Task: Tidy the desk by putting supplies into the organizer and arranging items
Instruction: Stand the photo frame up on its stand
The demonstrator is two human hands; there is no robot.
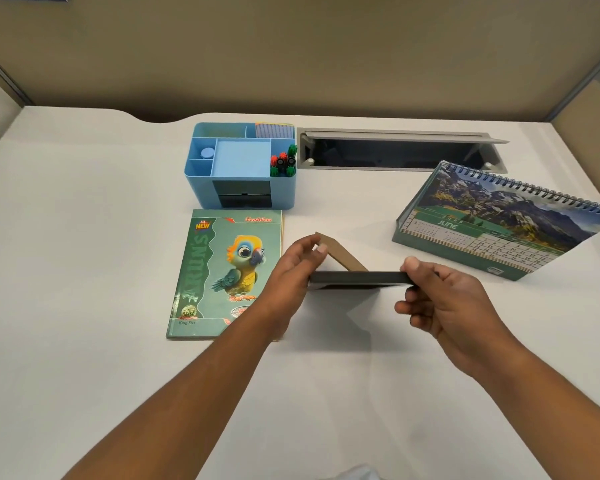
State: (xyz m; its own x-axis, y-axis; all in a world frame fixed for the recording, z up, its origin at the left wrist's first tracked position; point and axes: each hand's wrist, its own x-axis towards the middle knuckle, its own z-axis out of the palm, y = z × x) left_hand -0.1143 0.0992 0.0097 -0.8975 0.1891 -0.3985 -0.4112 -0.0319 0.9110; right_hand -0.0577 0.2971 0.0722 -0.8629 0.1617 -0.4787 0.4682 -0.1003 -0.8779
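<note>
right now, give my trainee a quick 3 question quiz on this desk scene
1. True or false: the parrot notebook stands upright.
2. Which month shows on the desk calendar?
3. What do the left hand and right hand hold together? A) the blue organizer B) a dark picture frame with a brown back stand C) a marker

Key:
1. False, it lies flat in front of the organizer.
2. June.
3. B.

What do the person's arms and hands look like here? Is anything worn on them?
Both forearms are bare up to the picture's bottom edge: no sleeve shows. The left hand and right hand carry no glove, ring, watch or bracelet. The fingernails are short and unpainted.
</note>
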